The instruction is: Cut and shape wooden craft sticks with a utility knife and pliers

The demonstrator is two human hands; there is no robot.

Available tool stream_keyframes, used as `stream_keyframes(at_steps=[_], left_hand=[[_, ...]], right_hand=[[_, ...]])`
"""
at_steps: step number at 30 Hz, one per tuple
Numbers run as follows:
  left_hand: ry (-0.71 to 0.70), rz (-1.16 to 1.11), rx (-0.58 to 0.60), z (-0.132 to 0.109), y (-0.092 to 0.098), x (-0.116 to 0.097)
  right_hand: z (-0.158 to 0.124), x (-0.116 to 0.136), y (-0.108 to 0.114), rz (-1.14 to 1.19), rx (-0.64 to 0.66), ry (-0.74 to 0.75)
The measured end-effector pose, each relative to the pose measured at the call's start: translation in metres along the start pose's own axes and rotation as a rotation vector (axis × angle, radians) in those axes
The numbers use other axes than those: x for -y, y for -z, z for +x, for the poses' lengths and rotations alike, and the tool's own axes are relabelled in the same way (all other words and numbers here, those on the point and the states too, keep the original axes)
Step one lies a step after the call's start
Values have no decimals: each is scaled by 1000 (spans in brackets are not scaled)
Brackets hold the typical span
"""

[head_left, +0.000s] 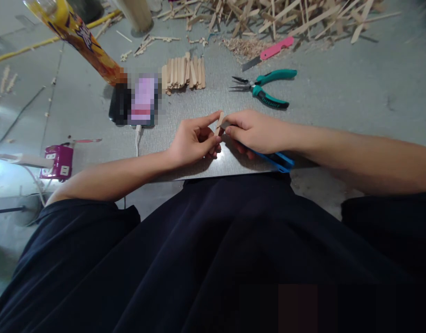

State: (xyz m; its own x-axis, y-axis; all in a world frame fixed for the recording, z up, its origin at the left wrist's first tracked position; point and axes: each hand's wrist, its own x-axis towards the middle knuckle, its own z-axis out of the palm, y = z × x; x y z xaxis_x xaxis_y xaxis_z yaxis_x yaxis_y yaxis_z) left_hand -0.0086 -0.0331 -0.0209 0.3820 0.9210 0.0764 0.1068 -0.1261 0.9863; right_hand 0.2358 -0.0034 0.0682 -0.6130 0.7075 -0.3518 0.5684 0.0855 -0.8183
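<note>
Between the thumb and fingertips of my left hand [197,138] is a short wooden stick [219,122], held at a slant near the table's front edge. My right hand [249,132] is closed around a blue-handled utility knife [280,162], whose handle sticks out below the palm. The knife's blade [225,125] meets the stick near its middle. A row of cut wooden sticks [183,71] lies beyond my left hand. Green-handled needle-nose pliers [256,87] rest beyond my right hand, jaws pointing left.
A pink-handled knife [277,48] lies by wood shavings [245,46], before a heap of wooden sticks [278,16]. At left are a charging phone [142,99], a black object [119,105], an orange bottle [84,39] and a purple power adapter [56,163].
</note>
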Motion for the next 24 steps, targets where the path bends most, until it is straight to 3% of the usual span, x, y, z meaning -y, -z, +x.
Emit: stream_keyframes(at_steps=[15, 24], left_hand=[[23, 1, 79, 0, 4, -6], [60, -21, 12, 4, -2, -12]], right_hand=[[7, -9, 17, -63, 163, 12], [10, -24, 16, 95, 83, 138]])
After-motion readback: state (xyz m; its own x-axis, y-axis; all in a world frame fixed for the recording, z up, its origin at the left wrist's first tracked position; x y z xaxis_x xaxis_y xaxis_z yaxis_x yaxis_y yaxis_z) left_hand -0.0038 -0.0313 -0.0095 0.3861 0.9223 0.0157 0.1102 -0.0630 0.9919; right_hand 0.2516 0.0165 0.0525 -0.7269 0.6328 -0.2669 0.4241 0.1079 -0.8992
